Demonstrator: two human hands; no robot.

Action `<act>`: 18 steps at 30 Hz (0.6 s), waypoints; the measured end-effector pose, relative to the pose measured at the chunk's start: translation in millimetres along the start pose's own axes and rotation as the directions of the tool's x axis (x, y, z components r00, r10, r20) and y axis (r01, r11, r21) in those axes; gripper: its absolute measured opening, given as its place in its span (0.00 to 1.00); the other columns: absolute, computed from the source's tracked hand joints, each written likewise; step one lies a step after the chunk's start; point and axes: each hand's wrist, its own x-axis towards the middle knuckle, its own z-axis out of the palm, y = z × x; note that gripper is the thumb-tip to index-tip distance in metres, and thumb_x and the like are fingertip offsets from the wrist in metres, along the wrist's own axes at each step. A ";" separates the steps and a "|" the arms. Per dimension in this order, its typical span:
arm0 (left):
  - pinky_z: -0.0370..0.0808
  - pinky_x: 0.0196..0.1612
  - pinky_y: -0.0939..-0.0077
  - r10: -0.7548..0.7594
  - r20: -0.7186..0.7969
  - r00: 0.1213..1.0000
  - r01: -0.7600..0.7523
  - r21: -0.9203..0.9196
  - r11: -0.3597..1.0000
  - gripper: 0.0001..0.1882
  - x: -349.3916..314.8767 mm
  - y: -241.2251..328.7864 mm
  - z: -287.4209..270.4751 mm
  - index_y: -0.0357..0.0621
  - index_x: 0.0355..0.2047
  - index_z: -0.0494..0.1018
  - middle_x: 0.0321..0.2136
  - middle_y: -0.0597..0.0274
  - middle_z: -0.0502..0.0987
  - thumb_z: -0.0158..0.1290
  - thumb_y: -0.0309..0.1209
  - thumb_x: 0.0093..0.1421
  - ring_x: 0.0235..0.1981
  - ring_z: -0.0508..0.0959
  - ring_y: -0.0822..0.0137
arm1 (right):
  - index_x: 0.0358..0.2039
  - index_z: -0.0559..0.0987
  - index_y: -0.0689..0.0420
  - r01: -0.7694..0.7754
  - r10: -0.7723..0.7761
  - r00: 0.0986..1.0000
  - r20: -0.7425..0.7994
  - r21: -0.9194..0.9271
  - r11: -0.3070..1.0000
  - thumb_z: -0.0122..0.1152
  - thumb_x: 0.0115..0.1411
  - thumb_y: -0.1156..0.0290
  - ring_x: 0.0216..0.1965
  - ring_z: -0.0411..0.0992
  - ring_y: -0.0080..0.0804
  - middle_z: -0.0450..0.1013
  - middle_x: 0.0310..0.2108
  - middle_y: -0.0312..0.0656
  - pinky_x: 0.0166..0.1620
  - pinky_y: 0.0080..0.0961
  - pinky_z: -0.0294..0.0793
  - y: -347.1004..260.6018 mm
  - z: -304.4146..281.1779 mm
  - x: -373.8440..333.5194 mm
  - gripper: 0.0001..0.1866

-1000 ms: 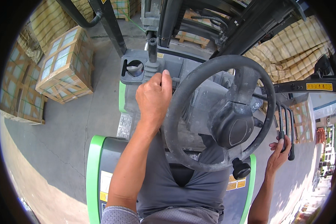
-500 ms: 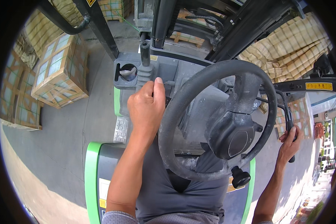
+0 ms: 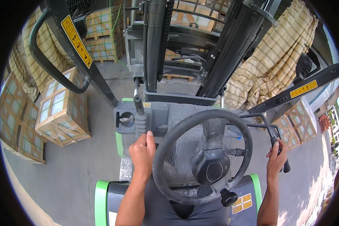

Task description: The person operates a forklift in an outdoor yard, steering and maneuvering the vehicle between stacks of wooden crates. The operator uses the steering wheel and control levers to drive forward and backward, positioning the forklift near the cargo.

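A black steering wheel [image 3: 210, 165] with a round knob [image 3: 228, 197] on its lower rim stands before me. My left hand [image 3: 142, 152] is closed in a fist beside the wheel's left rim, thumb pointing up; what it grips, if anything, is hidden behind the fingers. Just beyond that fist rises an upright lever [image 3: 139, 105] with a ribbed rubber boot. My right hand [image 3: 277, 156] wraps its fingers round the black-handled lever [image 3: 284, 162] to the right of the wheel.
Ahead stands the forklift's dark mast [image 3: 154, 49], with wooden crates [image 3: 192, 17] seen through it. More strapped crates [image 3: 64, 109] stand at left, another crate [image 3: 299, 120] at right. A striped tarp [image 3: 267, 60] hangs at right. A grab bar [image 3: 37, 56] bends along the left post.
The view has tilted upward, so more of the mast and crates shows and the wheel sits lower. Both hands keep their places beside the wheel and on the right lever.
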 end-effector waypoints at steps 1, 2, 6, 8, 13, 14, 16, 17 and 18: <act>0.62 0.19 0.60 -0.013 0.018 1.000 0.013 -0.002 1.000 0.20 0.4 3.0 -0.4 0.35 0.17 0.68 0.11 0.48 0.67 0.53 0.31 0.66 0.11 0.65 0.51 | 0.46 0.75 0.63 0.004 -0.004 1.000 -0.006 -0.012 1.000 0.53 0.71 0.66 0.17 0.67 0.20 0.71 0.24 0.39 0.21 0.20 0.66 -2.6 -2.7 1.4 0.12; 0.62 0.19 0.60 -0.026 0.034 0.999 0.026 0.004 1.000 0.20 1.0 5.9 -2.2 0.35 0.17 0.68 0.11 0.48 0.67 0.53 0.30 0.66 0.11 0.65 0.51 | 0.45 0.75 0.63 0.011 -0.011 1.000 -0.008 -0.026 1.000 0.53 0.70 0.68 0.16 0.67 0.20 0.71 0.23 0.39 0.20 0.20 0.66 -1.8 -2.8 3.2 0.11; 0.62 0.20 0.59 -0.030 0.063 0.998 0.029 0.017 0.999 0.20 5.2 14.0 -8.0 0.35 0.16 0.68 0.12 0.47 0.68 0.53 0.30 0.66 0.12 0.66 0.50 | 0.44 0.74 0.63 0.014 -0.015 1.000 -0.018 -0.014 1.000 0.53 0.70 0.69 0.15 0.67 0.21 0.71 0.22 0.39 0.19 0.22 0.65 -4.4 -5.0 5.9 0.10; 0.63 0.20 0.59 -0.026 0.075 0.997 0.024 0.038 0.999 0.20 6.3 17.6 -11.3 0.35 0.17 0.68 0.12 0.47 0.69 0.53 0.31 0.66 0.12 0.67 0.49 | 0.44 0.74 0.63 0.016 -0.017 1.000 -0.010 -0.015 1.000 0.53 0.69 0.69 0.15 0.67 0.22 0.72 0.23 0.41 0.19 0.23 0.65 -7.0 -6.0 6.4 0.10; 0.64 0.20 0.57 -0.060 0.093 0.994 0.057 0.036 0.998 0.19 9.8 21.9 -13.2 0.35 0.18 0.69 0.13 0.46 0.70 0.53 0.31 0.66 0.13 0.69 0.47 | 0.44 0.74 0.63 0.015 -0.016 1.000 -0.008 -0.056 0.998 0.53 0.69 0.68 0.14 0.67 0.25 0.74 0.26 0.44 0.19 0.25 0.65 -8.6 -8.4 8.3 0.10; 0.64 0.20 0.57 -0.058 0.090 0.994 0.055 0.035 0.998 0.19 9.7 21.1 -13.3 0.35 0.18 0.69 0.13 0.45 0.70 0.53 0.31 0.66 0.13 0.70 0.47 | 0.44 0.74 0.63 0.010 -0.010 1.000 -0.006 -0.058 0.998 0.53 0.69 0.68 0.14 0.68 0.25 0.74 0.26 0.44 0.19 0.26 0.65 -8.9 -8.7 8.4 0.10; 0.64 0.20 0.57 -0.056 0.093 0.994 0.053 0.034 0.998 0.19 9.3 19.8 -13.9 0.35 0.18 0.70 0.13 0.45 0.71 0.53 0.31 0.66 0.13 0.71 0.47 | 0.44 0.74 0.62 0.002 -0.002 1.000 -0.003 -0.057 0.998 0.53 0.69 0.68 0.14 0.68 0.25 0.74 0.26 0.44 0.19 0.26 0.65 -9.3 -9.6 8.5 0.10; 0.65 0.20 0.57 -0.056 0.099 0.994 0.053 0.034 0.998 0.19 8.9 19.2 -14.2 0.35 0.18 0.70 0.13 0.45 0.71 0.53 0.30 0.65 0.14 0.71 0.46 | 0.44 0.74 0.62 -0.001 0.001 1.000 -0.003 -0.055 0.998 0.54 0.69 0.68 0.14 0.68 0.25 0.74 0.26 0.44 0.19 0.26 0.65 -9.7 -10.6 8.4 0.10; 0.65 0.20 0.57 -0.056 0.104 0.993 0.053 0.033 0.998 0.19 9.3 19.3 -14.5 0.35 0.18 0.70 0.13 0.44 0.71 0.53 0.30 0.65 0.14 0.71 0.46 | 0.44 0.74 0.62 -0.003 0.003 1.000 -0.003 -0.053 0.999 0.54 0.69 0.68 0.14 0.68 0.25 0.73 0.25 0.44 0.19 0.26 0.65 -10.4 -11.3 8.8 0.10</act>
